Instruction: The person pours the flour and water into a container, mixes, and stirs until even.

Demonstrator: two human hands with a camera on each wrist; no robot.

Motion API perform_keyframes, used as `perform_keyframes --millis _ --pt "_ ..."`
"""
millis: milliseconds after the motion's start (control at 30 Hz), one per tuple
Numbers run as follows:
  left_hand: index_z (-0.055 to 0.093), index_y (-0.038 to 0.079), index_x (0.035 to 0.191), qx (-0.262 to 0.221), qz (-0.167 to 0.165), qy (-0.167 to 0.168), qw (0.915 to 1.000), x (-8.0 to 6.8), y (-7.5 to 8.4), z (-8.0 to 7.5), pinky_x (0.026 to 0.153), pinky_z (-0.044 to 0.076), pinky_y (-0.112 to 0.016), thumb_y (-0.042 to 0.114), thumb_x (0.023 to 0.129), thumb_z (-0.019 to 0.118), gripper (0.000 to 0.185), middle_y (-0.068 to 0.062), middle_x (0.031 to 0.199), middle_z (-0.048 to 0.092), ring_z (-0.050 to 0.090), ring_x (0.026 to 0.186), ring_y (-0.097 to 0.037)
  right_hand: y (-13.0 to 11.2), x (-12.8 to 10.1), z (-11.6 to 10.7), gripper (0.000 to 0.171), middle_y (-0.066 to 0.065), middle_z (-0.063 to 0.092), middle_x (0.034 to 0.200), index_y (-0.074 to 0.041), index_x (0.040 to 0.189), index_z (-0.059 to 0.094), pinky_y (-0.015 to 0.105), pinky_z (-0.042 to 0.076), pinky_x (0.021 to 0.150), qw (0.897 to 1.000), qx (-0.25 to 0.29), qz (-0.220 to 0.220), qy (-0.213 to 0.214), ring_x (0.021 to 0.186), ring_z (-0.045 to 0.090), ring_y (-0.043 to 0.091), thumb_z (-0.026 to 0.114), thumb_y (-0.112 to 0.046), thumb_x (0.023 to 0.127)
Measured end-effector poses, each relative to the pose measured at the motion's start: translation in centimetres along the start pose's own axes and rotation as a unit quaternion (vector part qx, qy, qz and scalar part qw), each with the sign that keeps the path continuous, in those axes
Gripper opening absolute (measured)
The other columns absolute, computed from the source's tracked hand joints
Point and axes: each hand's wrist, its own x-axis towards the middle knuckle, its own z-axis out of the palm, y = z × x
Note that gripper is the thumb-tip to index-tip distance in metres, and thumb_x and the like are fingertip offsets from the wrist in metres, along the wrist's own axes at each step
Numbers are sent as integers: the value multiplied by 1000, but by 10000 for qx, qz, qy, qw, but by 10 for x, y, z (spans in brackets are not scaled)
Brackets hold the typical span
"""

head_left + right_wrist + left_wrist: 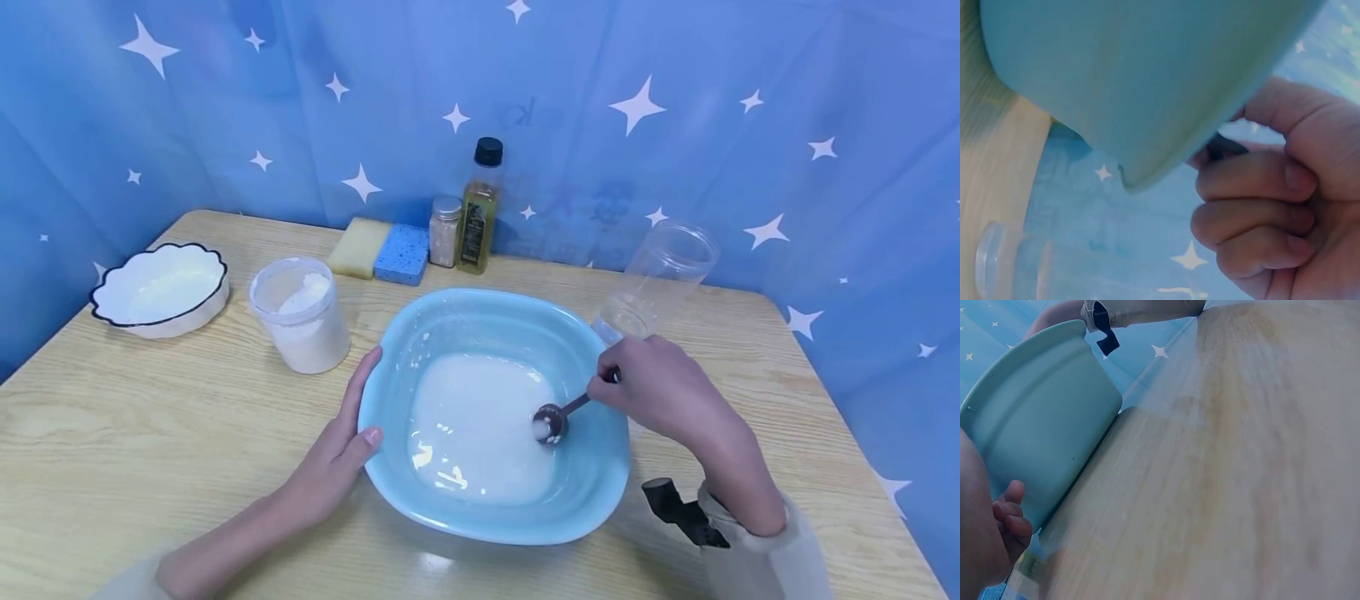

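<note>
A light-blue plastic basin [495,525] stands on the table, with milky white liquid [480,425] in its bottom. My left hand [337,458] holds the basin's left side, thumb at the rim and fingers along the outer wall. In the left wrist view, curled fingers [1013,515] of that hand lie beside the basin's wall. Over the right rim, my right hand [660,387] pinches the handle of a dark measuring spoon [551,423]. The spoon's round bowl dips at the liquid's edge, with white bits in it. From the right wrist view, the basin hides most of the spoon.
Left of the basin are a clear jar [307,325] of white powder and a white scalloped dish [161,292]. Behind it stand yellow and blue sponges [402,254], a shaker jar [445,233] and an oil bottle [478,221]. A tall clear container [656,279] stands back right, near the starry curtain.
</note>
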Motion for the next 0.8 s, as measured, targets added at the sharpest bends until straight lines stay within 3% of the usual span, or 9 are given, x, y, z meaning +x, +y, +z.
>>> perform_keyframes --millis 133,267,467,700,800 --pt "-2 31 150 15 -35 8 10000 1 0 0 82 51 -35 13 96 35 67 3 155 5 43 123 -36 -1 6 5 25 -4 36 49 -14 59 56 26 28 44 9986 -151 9 505 46 32 13 55 -9 83" --pt "-1 31 150 68 -18 16 10000 1 0 -1 84 50 -34 13 96 36 67 2 155 6 42 124 -35 -4 13 16 21 -3 41 52 -9 69 66 27 32 45 9974 -18 -193 697 46 36 13 59 -9 88" --pt "-1 30 150 55 34 14 10000 0 -2 -1 83 51 -35 12 96 36 68 1 154 9 44 121 -36 -14 27 35 13 -4 52 60 -5 85 73 26 36 49 9948 566 -609 586 50 40 11 62 -12 88" --pt "-1 29 150 183 68 47 9998 1 1 0 87 49 -36 13 96 37 68 0 155 7 41 124 -35 -31 26 48 14 -9 45 54 -8 80 73 21 32 46 9852 915 -1360 494 47 34 4 62 -12 88" --pt "-1 29 150 135 89 35 9999 1 1 0 85 50 -37 13 96 36 68 0 155 7 43 122 -36 -36 23 49 13 -12 48 55 -9 82 74 19 31 44 9798 1119 -1645 203 45 33 1 62 -12 88"
